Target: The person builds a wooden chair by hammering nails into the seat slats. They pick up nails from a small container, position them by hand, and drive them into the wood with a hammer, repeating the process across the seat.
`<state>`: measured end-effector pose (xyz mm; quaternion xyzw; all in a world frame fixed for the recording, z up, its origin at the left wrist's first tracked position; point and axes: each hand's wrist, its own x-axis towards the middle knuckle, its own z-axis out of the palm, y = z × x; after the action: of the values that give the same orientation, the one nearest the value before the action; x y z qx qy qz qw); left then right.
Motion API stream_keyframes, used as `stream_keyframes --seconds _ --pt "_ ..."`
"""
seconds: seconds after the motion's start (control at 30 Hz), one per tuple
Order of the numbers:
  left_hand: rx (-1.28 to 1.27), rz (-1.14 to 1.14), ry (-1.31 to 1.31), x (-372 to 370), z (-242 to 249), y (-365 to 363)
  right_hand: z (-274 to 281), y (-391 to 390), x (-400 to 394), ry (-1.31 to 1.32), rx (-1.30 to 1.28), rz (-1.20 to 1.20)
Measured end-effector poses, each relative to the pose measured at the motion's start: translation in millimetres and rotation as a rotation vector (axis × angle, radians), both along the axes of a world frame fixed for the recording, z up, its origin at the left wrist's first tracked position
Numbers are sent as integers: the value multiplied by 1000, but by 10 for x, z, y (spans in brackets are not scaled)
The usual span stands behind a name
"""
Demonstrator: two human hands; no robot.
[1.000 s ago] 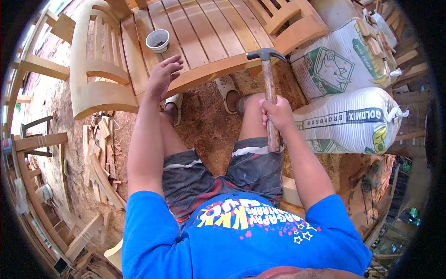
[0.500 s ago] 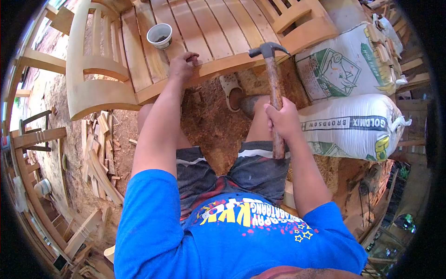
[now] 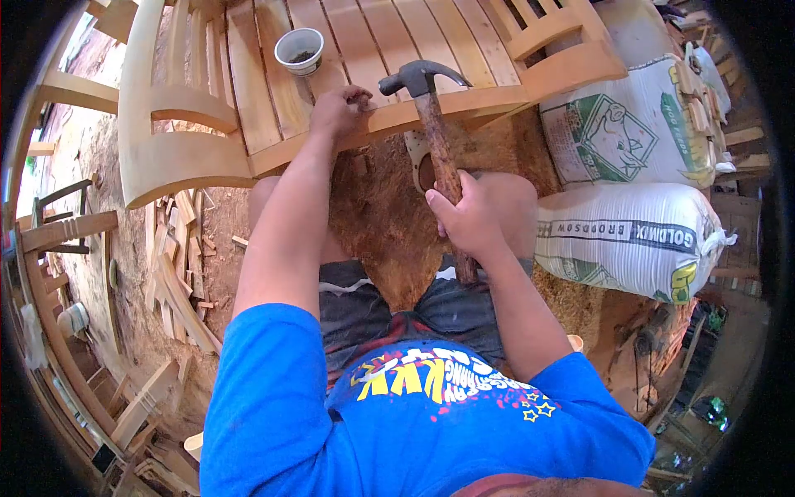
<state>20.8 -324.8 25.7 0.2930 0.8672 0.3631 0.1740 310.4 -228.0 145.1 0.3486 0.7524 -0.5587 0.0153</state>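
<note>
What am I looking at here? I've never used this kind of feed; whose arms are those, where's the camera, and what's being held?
There is no machine: these are a person's two bare arms, seen from a camera worn on their head that looks forward and down. The wide lens bends the edges, which is why the picture looks round.

The right hand grips the wooden handle of a claw hammer, its head raised close over the front edge of a slatted wooden bench. The left hand rests on that edge, fingers pinched together; what they hold is too small to tell.

On the bench slats stands a white cup with something dark inside. To the right lie two printed sacks. Wood offcuts litter the sawdust ground on the left.
</note>
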Motion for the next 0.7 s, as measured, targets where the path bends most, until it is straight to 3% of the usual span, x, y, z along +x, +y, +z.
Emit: stream_keyframes --seconds 0.2,0.37,0.5,0.6,0.7 --pt "234 195 -182 -110 -27 110 -287 -34 54 -25 154 16" --pt "211 110 -48 -228 -319 121 -579 -76 -24 -198 399 25" --pt "231 82 -55 -169 -202 95 -645 -94 -57 -229 421 39" --pt "52 123 438 -92 -22 68 -662 -117 -57 -234 396 86" --pt "215 130 66 -86 -44 89 -731 -131 -45 -221 339 109"
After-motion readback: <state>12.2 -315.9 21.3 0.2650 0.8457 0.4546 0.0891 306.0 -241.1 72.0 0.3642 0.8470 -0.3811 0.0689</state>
